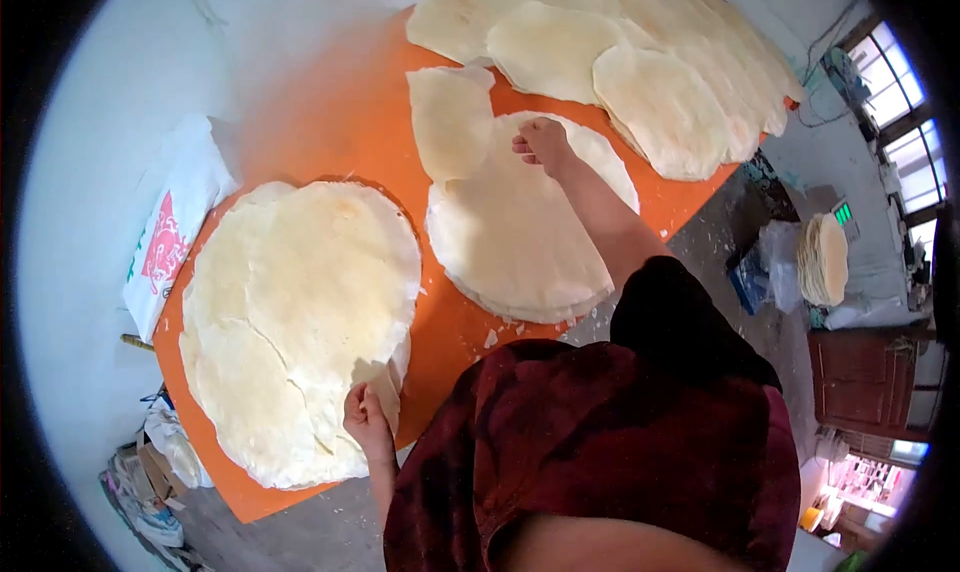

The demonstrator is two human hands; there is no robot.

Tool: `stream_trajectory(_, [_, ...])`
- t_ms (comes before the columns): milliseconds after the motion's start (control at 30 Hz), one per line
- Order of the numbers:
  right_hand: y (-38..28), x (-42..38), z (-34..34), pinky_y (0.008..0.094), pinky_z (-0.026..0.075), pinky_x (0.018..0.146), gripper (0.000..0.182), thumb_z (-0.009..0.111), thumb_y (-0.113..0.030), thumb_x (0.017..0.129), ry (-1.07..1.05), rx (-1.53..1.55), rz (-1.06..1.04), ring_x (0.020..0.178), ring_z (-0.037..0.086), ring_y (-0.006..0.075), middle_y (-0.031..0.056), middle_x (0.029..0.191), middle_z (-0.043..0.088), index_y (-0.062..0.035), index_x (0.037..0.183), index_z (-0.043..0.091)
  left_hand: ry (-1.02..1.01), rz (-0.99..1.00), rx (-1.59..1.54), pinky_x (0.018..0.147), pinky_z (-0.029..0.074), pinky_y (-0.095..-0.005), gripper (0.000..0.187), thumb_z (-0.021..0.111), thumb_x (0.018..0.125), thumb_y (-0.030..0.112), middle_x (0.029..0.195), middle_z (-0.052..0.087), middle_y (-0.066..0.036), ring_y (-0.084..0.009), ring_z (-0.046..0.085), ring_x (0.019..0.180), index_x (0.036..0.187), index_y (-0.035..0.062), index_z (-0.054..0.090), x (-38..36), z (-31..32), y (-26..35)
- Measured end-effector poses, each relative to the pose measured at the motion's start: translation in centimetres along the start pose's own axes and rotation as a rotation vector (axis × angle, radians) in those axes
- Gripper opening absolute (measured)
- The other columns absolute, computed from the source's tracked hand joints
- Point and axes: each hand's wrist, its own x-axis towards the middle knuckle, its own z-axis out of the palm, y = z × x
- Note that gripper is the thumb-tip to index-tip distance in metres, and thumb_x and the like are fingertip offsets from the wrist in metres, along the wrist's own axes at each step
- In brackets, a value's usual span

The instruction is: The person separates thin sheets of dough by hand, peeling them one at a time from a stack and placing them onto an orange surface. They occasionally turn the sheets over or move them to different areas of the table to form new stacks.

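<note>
Large, thin, pale flatbreads lie in stacks on an orange table. At the lower left is a broad stack of flatbreads; its top sheet is cracked and split. My left hand is closed at that stack's near right edge, pinching what looks like a torn flap of flatbread. Over a second, middle stack of flatbreads is my right hand, its fingers curled closed; whatever they may hold is hidden. A smaller torn piece of flatbread lies just left of my right hand, partly overlapping the middle stack.
Overlapping flatbreads cover the far right of the orange table. A white printed bag leans by the wall at left. Crumbs lie near the table's front edge. More round sheets stand stacked at right, beyond the table.
</note>
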Motion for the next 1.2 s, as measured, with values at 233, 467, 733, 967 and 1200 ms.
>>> stream_trajectory(233, [3.8,13.1,4.3,0.0384,0.047,0.069,0.024,0.054,-0.024,0.069,0.123,-0.761,-0.355,0.076,0.059,0.0306,0.0132,0.081,0.063,-0.0029,0.076,0.061,0.263,-0.273,-0.288,0.067,0.043,-0.0295,0.025,0.056,0.081,0.022,0.091,0.054,-0.004,-0.0131,0.052,0.083,0.098,0.0041,0.051,-0.5,-1.0,0.3])
stream_trajectory(467, [1.1,13.3,7.3,0.0349,0.048,0.059,0.03,0.057,-0.025,0.068,-0.005,-0.471,-0.158,0.066,0.059,0.026,0.0158,0.067,0.058,0.0008,0.085,0.058,0.379,-0.561,-0.812,0.064,0.046,-0.0324,0.036,0.054,0.081,0.018,0.095,0.05,-0.017,-0.0284,0.055,0.086,0.107,-0.0002,0.038,3.2,-1.1,-0.2])
stream_trajectory(733, [-12.8,9.2,12.9,0.0297,0.04,0.054,0.022,0.053,-0.021,0.075,-0.133,-0.509,-0.85,0.058,0.046,0.0125,0.0048,0.061,0.049,0.0,0.071,0.049,0.316,-0.482,-0.623,0.039,0.029,-0.024,0.018,0.057,0.078,0.013,0.057,0.045,0.0,-0.0098,0.039,0.044,0.065,0.0087,0.045,5.8,-0.6,1.0])
stream_trajectory(967, [-11.1,-10.4,23.8,0.0359,0.046,0.074,0.032,0.048,-0.022,0.081,-0.608,-0.886,-1.223,0.087,0.056,0.0285,0.0135,0.1,0.057,-0.0029,0.107,0.049,0.342,-0.321,-0.772,0.045,0.036,-0.0227,0.003,0.051,0.079,0.004,0.064,0.052,-0.001,-0.009,0.046,0.052,0.076,0.0052,0.051,5.0,0.5,0.8])
stream_trajectory(1200, [0.6,-20.1,23.3,0.0386,0.048,0.059,0.01,0.047,-0.007,0.072,-0.88,-0.982,-1.293,0.075,0.058,0.0284,0.015,0.096,0.051,-0.0018,0.081,0.048,0.205,-0.388,-0.866,0.044,0.041,-0.0242,0.007,0.052,0.08,0.008,0.065,0.052,-0.002,-0.01,0.048,0.052,0.076,0.0081,0.046,4.8,0.1,-0.2])
